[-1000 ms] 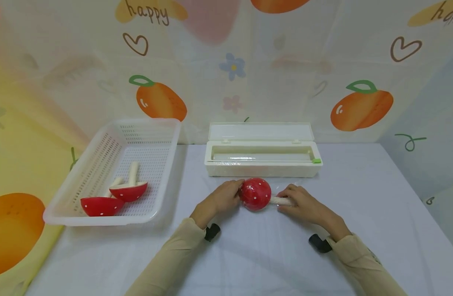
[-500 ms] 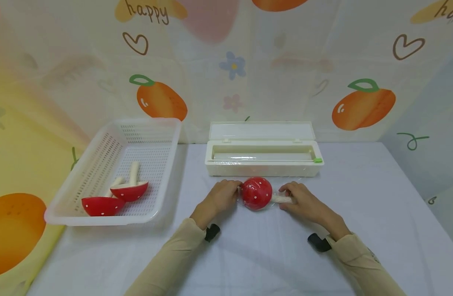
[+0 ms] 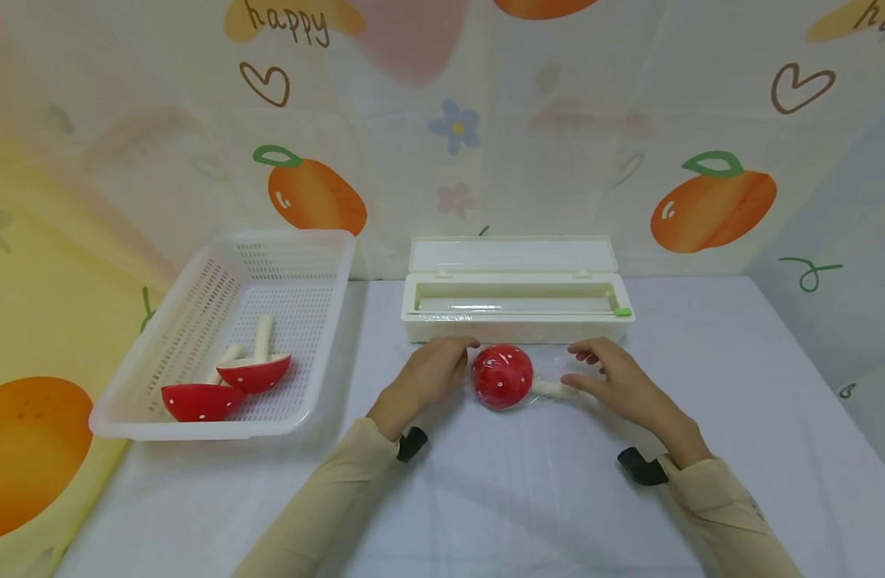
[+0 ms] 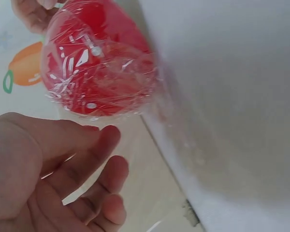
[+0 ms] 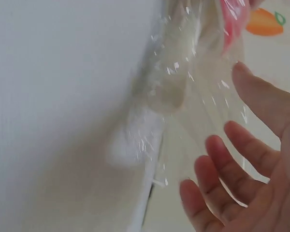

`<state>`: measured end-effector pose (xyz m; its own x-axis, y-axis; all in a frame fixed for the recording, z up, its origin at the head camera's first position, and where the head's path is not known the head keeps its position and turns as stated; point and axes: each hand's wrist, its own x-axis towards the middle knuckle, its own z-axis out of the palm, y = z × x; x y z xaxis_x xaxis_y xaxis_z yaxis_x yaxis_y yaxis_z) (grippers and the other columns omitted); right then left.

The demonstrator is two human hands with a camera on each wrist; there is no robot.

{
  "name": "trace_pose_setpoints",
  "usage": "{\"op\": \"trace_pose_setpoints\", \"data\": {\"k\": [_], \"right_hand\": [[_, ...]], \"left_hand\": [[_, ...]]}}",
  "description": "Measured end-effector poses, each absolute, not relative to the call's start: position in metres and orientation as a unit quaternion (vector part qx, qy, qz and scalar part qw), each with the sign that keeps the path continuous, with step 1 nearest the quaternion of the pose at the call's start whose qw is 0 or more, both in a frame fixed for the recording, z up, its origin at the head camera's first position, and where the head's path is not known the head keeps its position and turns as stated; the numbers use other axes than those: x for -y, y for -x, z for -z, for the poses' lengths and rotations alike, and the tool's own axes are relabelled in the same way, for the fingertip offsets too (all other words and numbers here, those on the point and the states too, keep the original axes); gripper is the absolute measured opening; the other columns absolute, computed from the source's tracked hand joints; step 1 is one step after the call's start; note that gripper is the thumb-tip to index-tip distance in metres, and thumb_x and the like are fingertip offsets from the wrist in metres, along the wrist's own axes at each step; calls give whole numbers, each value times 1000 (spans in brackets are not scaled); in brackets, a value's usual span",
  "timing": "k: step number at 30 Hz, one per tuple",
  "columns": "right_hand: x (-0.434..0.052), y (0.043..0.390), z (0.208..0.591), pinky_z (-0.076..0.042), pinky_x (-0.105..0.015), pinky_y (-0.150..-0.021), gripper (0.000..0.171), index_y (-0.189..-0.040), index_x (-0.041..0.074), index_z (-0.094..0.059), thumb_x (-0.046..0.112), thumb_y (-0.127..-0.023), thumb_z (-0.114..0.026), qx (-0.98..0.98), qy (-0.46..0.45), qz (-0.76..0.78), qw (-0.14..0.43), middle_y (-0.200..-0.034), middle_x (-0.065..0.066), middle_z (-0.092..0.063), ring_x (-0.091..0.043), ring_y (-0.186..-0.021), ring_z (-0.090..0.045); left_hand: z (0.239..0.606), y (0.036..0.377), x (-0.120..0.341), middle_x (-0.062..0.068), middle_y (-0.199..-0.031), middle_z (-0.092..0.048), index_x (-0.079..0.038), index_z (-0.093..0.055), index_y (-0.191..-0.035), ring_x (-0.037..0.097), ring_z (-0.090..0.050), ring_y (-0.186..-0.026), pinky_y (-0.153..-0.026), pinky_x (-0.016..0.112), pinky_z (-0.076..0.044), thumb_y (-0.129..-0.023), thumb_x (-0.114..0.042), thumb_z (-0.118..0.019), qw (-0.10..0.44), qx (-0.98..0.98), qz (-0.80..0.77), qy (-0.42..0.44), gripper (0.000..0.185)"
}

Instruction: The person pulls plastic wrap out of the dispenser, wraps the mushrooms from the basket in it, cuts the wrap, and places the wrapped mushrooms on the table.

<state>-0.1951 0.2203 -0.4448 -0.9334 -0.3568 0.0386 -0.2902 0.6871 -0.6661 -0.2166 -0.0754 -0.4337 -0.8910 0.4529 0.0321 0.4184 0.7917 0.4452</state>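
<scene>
A toy mushroom (image 3: 502,377) with a white-dotted red cap lies on the table, its white stem (image 3: 551,389) pointing right. Clear cling film (image 4: 125,72) clings in wrinkles round the cap and hangs loosely past the stem end in the right wrist view. My left hand (image 3: 430,373) is just left of the cap; its fingers are loosely bent, and a small gap shows between fingertips and cap in the left wrist view. Beyond the stem end, my right hand (image 3: 623,385) has its fingers spread and relaxed, holding nothing, close beside the loose film (image 5: 208,96).
Behind the mushroom stands a white cling film dispenser (image 3: 518,331), lid raised, with a green slider (image 3: 622,311) at its right. On the left, a white perforated basket (image 3: 197,432) holds two more toy mushrooms (image 3: 202,403). A printed cloth (image 3: 529,160) hangs behind the table.
My right hand has let go of the wrapped stem, opened its fingers and moved right. My left hand has risen slightly off the cap's side. The mushroom has barely shifted.
</scene>
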Motion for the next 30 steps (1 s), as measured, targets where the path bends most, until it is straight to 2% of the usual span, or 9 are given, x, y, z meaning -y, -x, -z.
{"op": "trace_pose_setpoints", "data": {"k": [4, 9, 12, 17, 21, 25, 30], "right_hand": [[-228, 197, 442, -50, -45, -88, 49, -129, -3, -54, 18, -89, -74, -918, 157, 363, -13, -119, -21, -59, -36, -108, -55], [-233, 200, 442, -48, -19, -78, 47, -124, -6, -56, 8, -85, -77, -905, 130, 386, -120, -110, -22, -60, -33, -97, -56], [-235, 201, 443, -41, -12, -77, 49, -123, -8, -56, 4, -82, -79, -894, 109, 400, -171, -110, -24, -57, -31, -96, -51], [-239, 205, 444, -38, -27, -85, 56, -127, -9, -52, 5, -81, -80, -887, 69, 410, -202, -121, -27, -51, -35, -107, -46], [-239, 212, 445, -41, -44, -94, 63, -134, -8, -47, 9, -82, -80, -885, 43, 425, -187, -135, -27, -46, -39, -123, -43], [-239, 218, 447, -40, -58, -102, 70, -139, -6, -43, 10, -83, -80, -877, 26, 448, -171, -142, -27, -42, -41, -131, -40], [-240, 224, 451, -37, -62, -107, 79, -148, -3, -34, 16, -85, -79, -869, 10, 478, -130, -152, -27, -35, -46, -138, -36]], "left_hand": [[426, 219, 71, 10, -108, -72, -5, -66, -122, 21, -63, -90, -81, 32, -56, -93, -3, -62, 12, -941, -239, -240, 30], [415, 221, 61, 5, -104, -70, -9, -66, -125, 17, -60, -91, -78, 27, -55, -91, -10, -69, 20, -943, -241, -229, 34], [409, 224, 52, 3, -100, -69, -12, -66, -127, 16, -58, -93, -77, 25, -54, -92, -12, -69, 30, -944, -236, -227, 35], [402, 232, 37, 2, -99, -70, -13, -67, -126, 17, -59, -95, -79, 27, -53, -94, -13, -64, 23, -941, -225, -250, 32], [395, 239, 25, 1, -98, -70, -15, -67, -127, 16, -59, -94, -78, 27, -52, -95, -15, -63, 15, -940, -211, -269, 32], [389, 244, 12, 0, -100, -70, -15, -66, -128, 15, -59, -95, -81, 26, -52, -96, -19, -63, 20, -936, -207, -285, 31], [384, 249, -5, 1, -103, -71, -15, -66, -127, 15, -61, -96, -87, 29, -51, -97, -24, -64, 22, -930, -196, -310, 31]]}}
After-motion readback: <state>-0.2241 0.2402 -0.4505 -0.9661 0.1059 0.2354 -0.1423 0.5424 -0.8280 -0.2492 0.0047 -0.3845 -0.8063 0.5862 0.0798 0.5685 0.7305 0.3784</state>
